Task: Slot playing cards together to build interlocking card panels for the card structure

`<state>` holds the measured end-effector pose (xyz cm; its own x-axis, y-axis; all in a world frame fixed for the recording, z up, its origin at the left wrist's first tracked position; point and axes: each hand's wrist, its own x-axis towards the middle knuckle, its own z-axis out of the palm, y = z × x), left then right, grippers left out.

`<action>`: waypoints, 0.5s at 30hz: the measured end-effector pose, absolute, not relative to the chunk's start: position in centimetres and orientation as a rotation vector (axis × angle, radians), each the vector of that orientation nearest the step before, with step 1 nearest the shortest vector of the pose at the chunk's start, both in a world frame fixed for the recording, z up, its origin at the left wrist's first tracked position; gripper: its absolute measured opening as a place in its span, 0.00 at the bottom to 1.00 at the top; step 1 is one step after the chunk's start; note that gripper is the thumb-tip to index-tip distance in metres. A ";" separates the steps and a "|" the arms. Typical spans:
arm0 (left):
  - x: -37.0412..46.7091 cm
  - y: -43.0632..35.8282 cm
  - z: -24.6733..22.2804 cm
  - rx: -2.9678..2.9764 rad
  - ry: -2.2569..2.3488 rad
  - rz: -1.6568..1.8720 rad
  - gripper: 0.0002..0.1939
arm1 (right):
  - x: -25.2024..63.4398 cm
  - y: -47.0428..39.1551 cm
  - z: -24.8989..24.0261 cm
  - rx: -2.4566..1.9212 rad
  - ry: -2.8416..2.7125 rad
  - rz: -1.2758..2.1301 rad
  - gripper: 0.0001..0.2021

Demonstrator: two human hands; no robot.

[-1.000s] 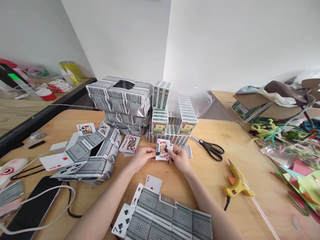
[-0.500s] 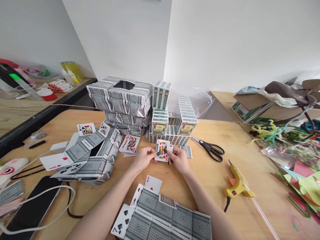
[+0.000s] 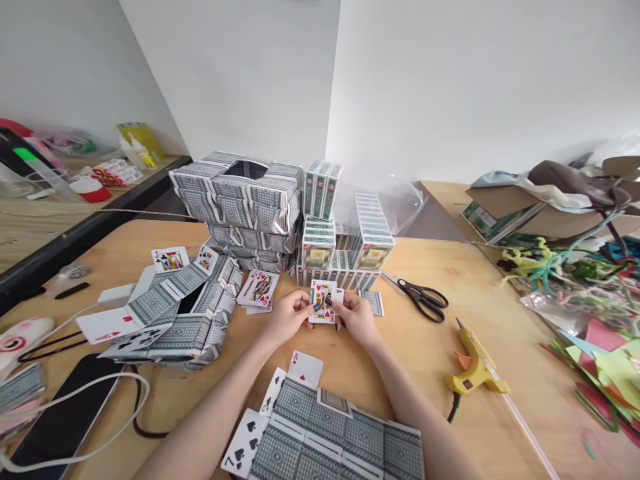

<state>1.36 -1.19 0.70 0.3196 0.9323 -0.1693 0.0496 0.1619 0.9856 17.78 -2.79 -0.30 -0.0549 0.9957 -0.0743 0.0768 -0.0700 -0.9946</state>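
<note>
Several playing cards (image 3: pixel 323 293), a king of hearts on top and an ace edge behind it, are pinched between both hands above the table. My left hand (image 3: pixel 291 316) is closed on their left side, thumb over the king's face. My right hand (image 3: pixel 357 316) grips the right side, thumb on the front as well. Between my forearms lies a panel of joined face-down cards (image 3: pixel 325 427), with an ace of diamonds (image 3: pixel 305 368) and a seven of spades (image 3: pixel 245 443) sticking out. A face-up card pile (image 3: pixel 259 291) rests left of my hands, a face-down card (image 3: pixel 373 303) right of them.
Boxes covered in cards (image 3: pixel 240 200) are stacked behind, beside boxed card decks (image 3: pixel 345 253). A half-covered card box (image 3: pixel 195 327) stands left. Black scissors (image 3: pixel 423 297) and a yellow glue gun (image 3: pixel 473 370) lie right. A phone (image 3: pixel 65 407) and white cable are at lower left.
The ace behind the king shows slightly more at the right edge. Both hands stay closed on the cards, and the whole view has shifted slightly.
</note>
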 end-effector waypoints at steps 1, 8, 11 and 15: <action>1.3 -1.2 0.8 1.219 1.042 0.821 0.08 | 17.8 -2.8 -0.1 -1.285 -1.296 1.277 0.15; 1.2 -1.4 1.4 1.265 1.088 0.846 0.12 | 17.7 -2.9 -0.1 -1.294 -1.355 1.316 0.16; 1.0 -1.4 1.5 1.423 1.130 0.911 0.12 | 17.6 -3.0 0.0 -1.305 -1.357 1.306 0.16; 0.4 -1.0 1.2 1.470 1.114 0.886 0.09 | 17.6 -3.2 0.3 -1.317 -1.370 1.295 0.16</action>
<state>0.42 -1.01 1.22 0.2945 0.9551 -0.0309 0.1856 -0.0254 0.9823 17.57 -3.17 0.31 -0.1193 0.9885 -0.0928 0.1481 -0.0747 -0.9862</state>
